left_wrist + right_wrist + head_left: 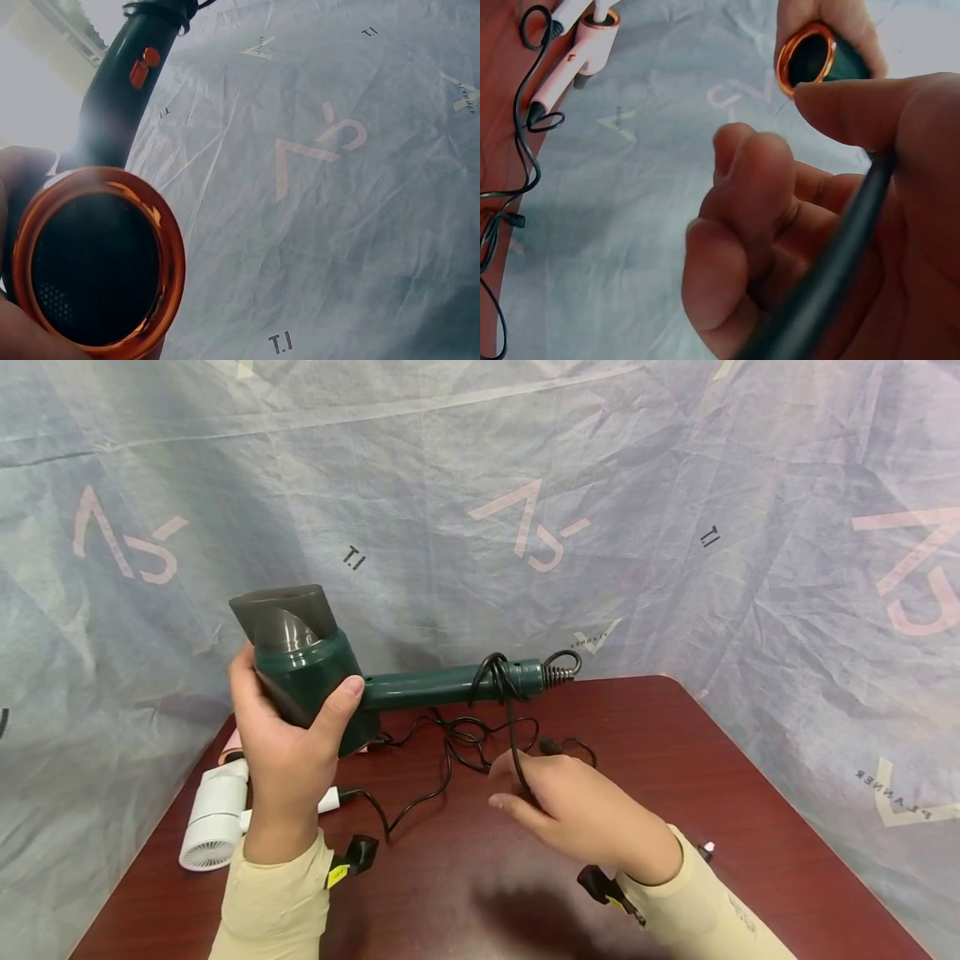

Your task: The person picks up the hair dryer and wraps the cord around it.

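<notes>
A dark green hair dryer (420, 687) with a smoky nozzle (288, 618) is held up above the table by my left hand (288, 760), which grips its barrel. The nozzle points upward and the handle reaches to the right. In the left wrist view its orange-ringed rear grille (97, 266) and orange switch (144, 67) show. Black cord (512, 727) loops around the handle's end and runs down into my right hand (577, 806). In the right wrist view the cord (817, 277) crosses the palm between thumb and loosely curled fingers.
On the table's left lie a white hair dryer (213, 818) and a pink hair dryer (592, 45), partly hidden in the head view. Black cords (450, 768) tangle across the back of the brown table (637, 735). Grey printed cloth (435, 485) surrounds it.
</notes>
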Tool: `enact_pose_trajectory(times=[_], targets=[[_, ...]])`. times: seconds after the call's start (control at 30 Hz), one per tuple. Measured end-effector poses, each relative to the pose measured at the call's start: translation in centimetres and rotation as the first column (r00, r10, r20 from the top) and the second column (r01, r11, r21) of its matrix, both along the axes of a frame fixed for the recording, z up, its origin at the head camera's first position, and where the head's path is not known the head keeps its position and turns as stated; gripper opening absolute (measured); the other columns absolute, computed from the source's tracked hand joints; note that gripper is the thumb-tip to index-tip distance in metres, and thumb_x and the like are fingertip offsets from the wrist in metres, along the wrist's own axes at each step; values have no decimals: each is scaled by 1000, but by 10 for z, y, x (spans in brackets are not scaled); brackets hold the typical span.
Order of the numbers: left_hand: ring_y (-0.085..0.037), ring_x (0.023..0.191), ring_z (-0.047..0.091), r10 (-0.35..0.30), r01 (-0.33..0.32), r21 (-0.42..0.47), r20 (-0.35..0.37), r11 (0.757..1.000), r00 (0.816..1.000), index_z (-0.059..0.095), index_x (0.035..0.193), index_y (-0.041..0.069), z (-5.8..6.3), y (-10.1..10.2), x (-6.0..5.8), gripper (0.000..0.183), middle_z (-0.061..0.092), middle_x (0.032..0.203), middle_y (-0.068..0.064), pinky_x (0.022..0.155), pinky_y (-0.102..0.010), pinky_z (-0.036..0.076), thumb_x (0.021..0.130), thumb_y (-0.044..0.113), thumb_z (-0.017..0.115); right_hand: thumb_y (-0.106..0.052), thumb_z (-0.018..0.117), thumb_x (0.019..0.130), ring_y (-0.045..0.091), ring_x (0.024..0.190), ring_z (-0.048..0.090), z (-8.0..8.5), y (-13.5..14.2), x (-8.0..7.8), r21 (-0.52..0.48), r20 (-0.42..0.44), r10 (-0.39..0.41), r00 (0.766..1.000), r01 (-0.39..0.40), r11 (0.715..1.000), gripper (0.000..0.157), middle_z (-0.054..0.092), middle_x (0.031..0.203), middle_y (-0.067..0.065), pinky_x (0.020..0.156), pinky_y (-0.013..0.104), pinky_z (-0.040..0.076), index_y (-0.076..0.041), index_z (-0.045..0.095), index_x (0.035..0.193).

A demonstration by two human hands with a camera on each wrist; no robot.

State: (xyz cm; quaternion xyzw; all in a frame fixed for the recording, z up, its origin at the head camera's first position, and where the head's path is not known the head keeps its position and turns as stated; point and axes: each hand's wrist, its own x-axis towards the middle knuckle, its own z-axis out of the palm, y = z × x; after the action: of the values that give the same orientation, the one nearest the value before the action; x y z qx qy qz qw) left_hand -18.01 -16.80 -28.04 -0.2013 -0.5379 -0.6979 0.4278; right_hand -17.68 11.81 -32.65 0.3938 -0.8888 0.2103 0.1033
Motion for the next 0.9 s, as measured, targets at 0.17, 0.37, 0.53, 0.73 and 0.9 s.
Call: enact_pose_trajectory(times=[0.17, 0.37, 0.53, 0.73, 0.9], targets=[[-33, 106, 61, 27, -27, 1, 20, 1000, 999, 49, 144, 8, -3, -3, -4, 75, 61, 125, -20, 87, -32, 54, 78, -1, 82, -43, 48, 109, -4, 69, 54, -1, -2, 4, 1, 44, 39, 998, -39, 999, 21, 57, 82, -23, 71, 20, 50, -27, 58, 117], [-31, 105, 63, -80, 85, -39, 117, 996, 990, 50, 143, 9, -2, -4, 2, 65, 62, 123, -18, 85, -32, 58, 84, 0, 77, -48, 37, 111, -3, 61, 45, -2, -3, 0, 14, 118, -14, 993, 13, 1000, 25, 47, 69, -19, 67, 22, 47, -29, 53, 115], [-30, 103, 63, -154, 181, -125, 199, 975, 968, 48, 145, 11, 1, 1, 11, 62, 62, 123, -16, 84, -32, 60, 89, 1, 73, -47, 39, 111, -2, 71, 50, -7, -2, -4, 5, 100, -32, 994, 32, 999, 22, 51, 84, -20, 72, 24, 48, -30, 54, 115], [-30, 106, 63, -141, 174, -169, 194, 970, 971, 46, 148, 11, 1, 8, 14, 67, 61, 126, -15, 87, -31, 59, 88, 1, 73, -43, 47, 110, -2, 72, 49, -9, -4, -5, 44, 68, -16, 998, 13, 999, 14, 51, 84, -18, 71, 23, 48, -30, 54, 108], [-30, 106, 62, -29, 38, -63, 133, 997, 991, 51, 143, 12, 2, 5, 11, 67, 62, 124, -16, 88, -31, 55, 83, 1, 79, -45, 53, 107, -3, 56, 42, -8, -4, 0, 84, 84, -29, 996, 22, 996, 21, 45, 66, -16, 58, 22, 44, -32, 49, 91]])
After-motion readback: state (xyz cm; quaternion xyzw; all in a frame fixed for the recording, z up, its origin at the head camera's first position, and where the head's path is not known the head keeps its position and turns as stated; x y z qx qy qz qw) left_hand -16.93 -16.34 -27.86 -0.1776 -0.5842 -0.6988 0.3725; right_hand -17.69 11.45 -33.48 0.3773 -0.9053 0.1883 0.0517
